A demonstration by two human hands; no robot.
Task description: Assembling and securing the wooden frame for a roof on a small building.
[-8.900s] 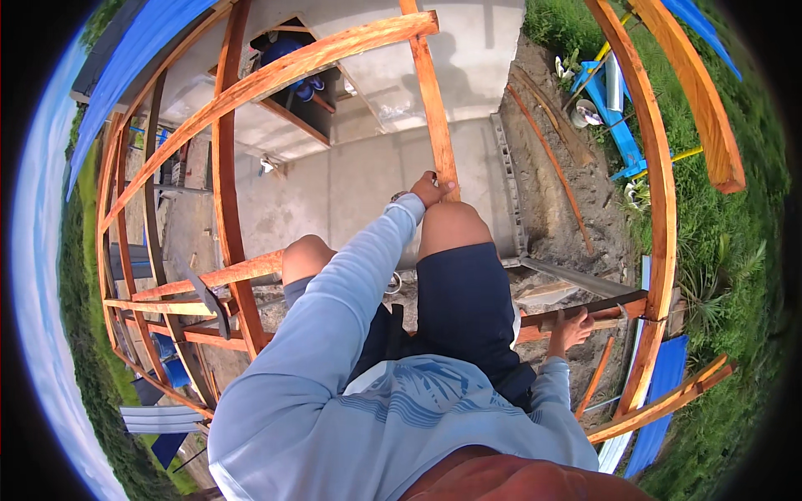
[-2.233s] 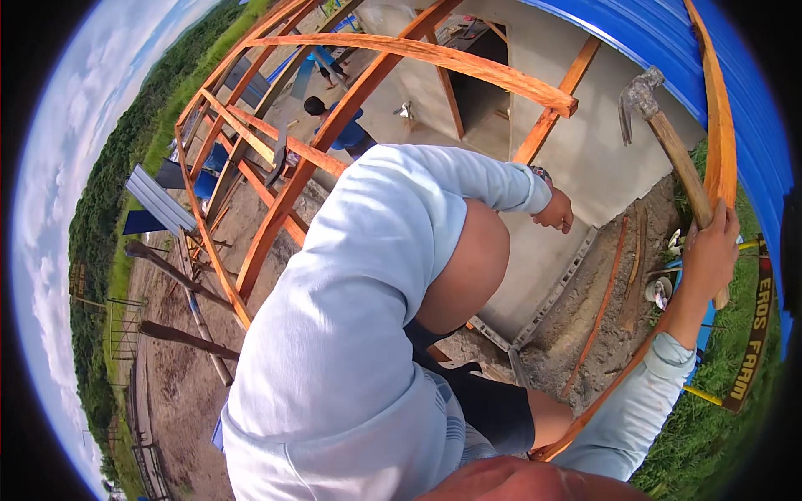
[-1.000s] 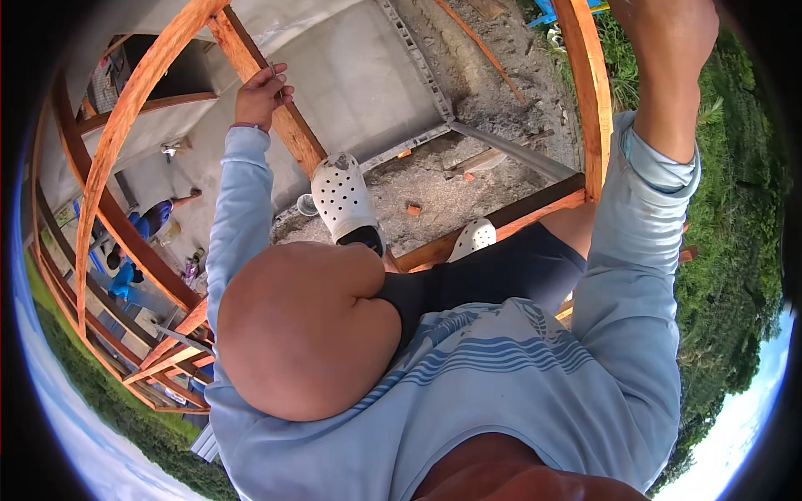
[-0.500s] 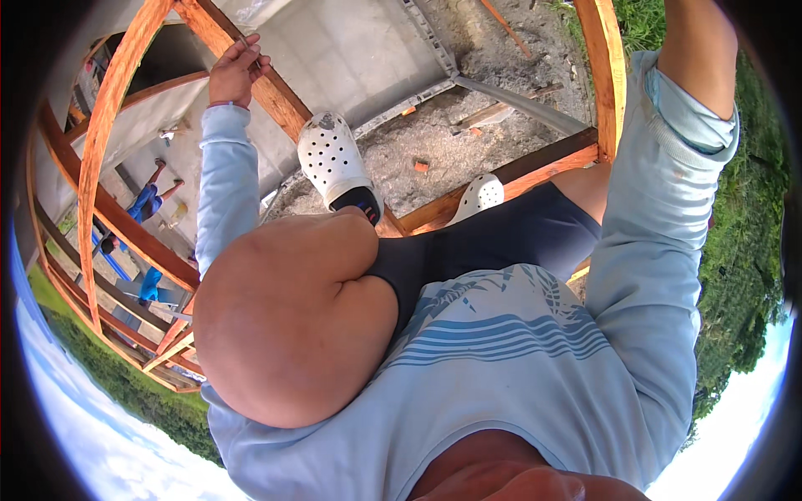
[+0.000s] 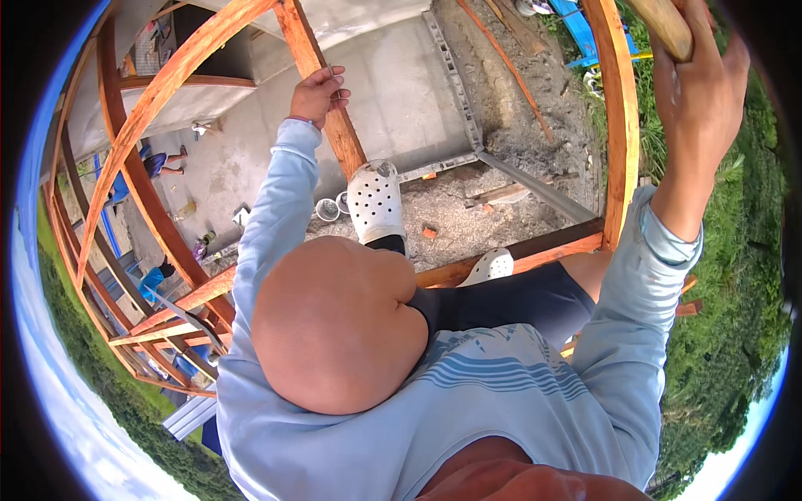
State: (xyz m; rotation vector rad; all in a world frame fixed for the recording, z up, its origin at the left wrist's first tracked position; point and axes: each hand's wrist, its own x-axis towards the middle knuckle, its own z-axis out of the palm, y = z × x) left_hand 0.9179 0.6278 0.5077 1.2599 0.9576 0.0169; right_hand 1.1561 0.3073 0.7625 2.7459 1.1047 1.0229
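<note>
My left hand (image 5: 319, 96) is closed in a pinch at the reddish wooden beam (image 5: 342, 138). A thin, nail-like piece (image 5: 337, 94) shows between its fingertips, too small to make out fully. On the right, my raised right hand (image 5: 700, 92) grips a thick wooden handle (image 5: 666, 32) with a rounded end. The far end of that handle lies outside the picture, so the tool's head is hidden. My foot in a white perforated clog (image 5: 376, 200) rests against the beam's near end. The other white clog (image 5: 491, 265) is by a crossing beam (image 5: 547, 250).
An upright curved-looking timber (image 5: 616, 125) stands beside my right arm. More timber framing (image 5: 142, 179) spreads at left. Far below lie a concrete floor (image 5: 368, 100), rubble ground (image 5: 443, 209) and buckets (image 5: 327, 210). A person in blue (image 5: 155, 164) is down there.
My view has shifted, so the beam and my left hand sit farther right and lower. My right hand, previously out of the picture, now shows with the wooden handle. My left hand stays at the beam.
</note>
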